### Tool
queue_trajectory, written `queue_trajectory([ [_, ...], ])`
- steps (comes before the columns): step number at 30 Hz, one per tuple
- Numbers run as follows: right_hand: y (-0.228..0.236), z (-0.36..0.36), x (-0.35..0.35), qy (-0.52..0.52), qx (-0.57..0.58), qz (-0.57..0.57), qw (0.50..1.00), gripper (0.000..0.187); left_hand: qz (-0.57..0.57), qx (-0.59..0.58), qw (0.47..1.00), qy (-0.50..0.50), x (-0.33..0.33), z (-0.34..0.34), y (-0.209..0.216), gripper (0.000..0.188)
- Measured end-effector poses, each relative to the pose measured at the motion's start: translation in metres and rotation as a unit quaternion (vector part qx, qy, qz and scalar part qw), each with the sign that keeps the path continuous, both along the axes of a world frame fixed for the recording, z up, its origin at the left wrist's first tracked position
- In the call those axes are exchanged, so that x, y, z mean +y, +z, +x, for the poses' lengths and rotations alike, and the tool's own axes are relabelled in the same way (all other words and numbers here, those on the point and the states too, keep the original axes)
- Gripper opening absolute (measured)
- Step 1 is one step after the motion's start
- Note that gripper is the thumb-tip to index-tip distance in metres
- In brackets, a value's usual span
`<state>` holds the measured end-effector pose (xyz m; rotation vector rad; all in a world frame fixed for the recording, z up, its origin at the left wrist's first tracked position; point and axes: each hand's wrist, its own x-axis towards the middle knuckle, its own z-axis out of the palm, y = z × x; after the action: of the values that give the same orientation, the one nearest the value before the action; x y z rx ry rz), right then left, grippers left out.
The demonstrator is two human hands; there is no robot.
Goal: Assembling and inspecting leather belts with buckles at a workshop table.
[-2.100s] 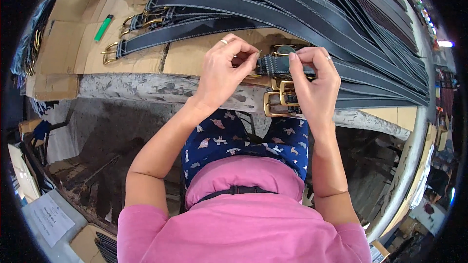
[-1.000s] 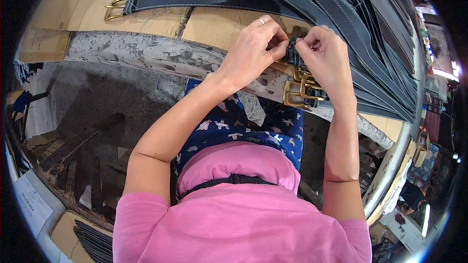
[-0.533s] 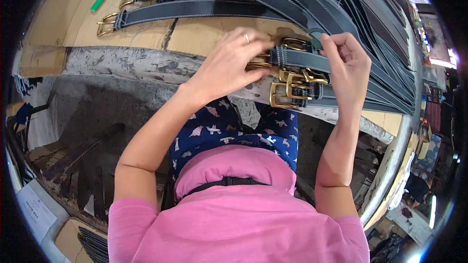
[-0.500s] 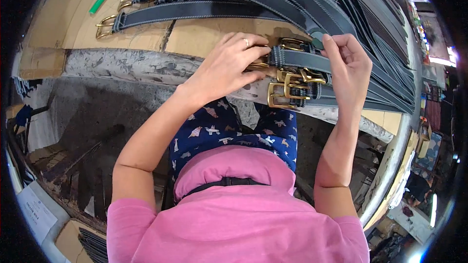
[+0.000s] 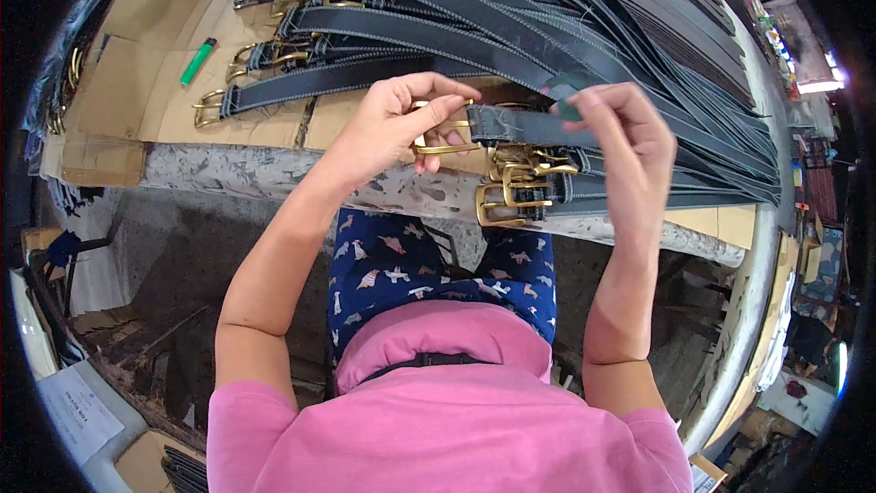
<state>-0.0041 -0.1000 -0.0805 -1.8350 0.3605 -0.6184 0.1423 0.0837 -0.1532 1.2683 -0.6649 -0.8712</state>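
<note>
My left hand [image 5: 383,128] pinches the gold buckle [image 5: 445,149] of a dark belt [image 5: 529,125] with pale edge stitching, thumb on top and fingers beneath. The strap runs from the buckle rightward under my right hand [image 5: 636,151]. Between the thumb and fingers of that hand is a small, flat, dark green piece with a rounded edge [image 5: 568,94], held just above the strap; blur hides its exact kind. Nearer to me, more belts with gold buckles [image 5: 511,196] lie stacked at the table's front edge.
A large pile of dark stitched belts [image 5: 438,36] fans across the far side, buckles to the left. On the cardboard [image 5: 260,132] at left lies a green lighter [image 5: 198,62]. The table's rounded, stained front edge [image 5: 237,169] runs before my lap.
My left hand has taken hold of the belt's buckle and lifted it to the left. My right hand has moved slightly left and down with the green piece, over the strap.
</note>
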Motion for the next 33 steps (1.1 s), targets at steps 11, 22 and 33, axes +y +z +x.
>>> queue_trajectory([
  [11,-0.075,0.017,0.009,-0.012,0.05,0.07,0.996,0.023,0.132,-0.517,0.844,0.057,-0.001,-0.002,-0.013,0.033],
  [22,-0.075,0.018,0.009,-0.009,0.046,0.09,0.995,0.023,0.149,-0.346,0.924,0.056,-0.024,0.002,-0.01,0.012],
  [33,-0.075,0.019,0.012,-0.026,0.059,0.055,0.996,0.023,0.091,-0.435,0.886,0.13,-0.02,-0.019,-0.029,0.006],
])
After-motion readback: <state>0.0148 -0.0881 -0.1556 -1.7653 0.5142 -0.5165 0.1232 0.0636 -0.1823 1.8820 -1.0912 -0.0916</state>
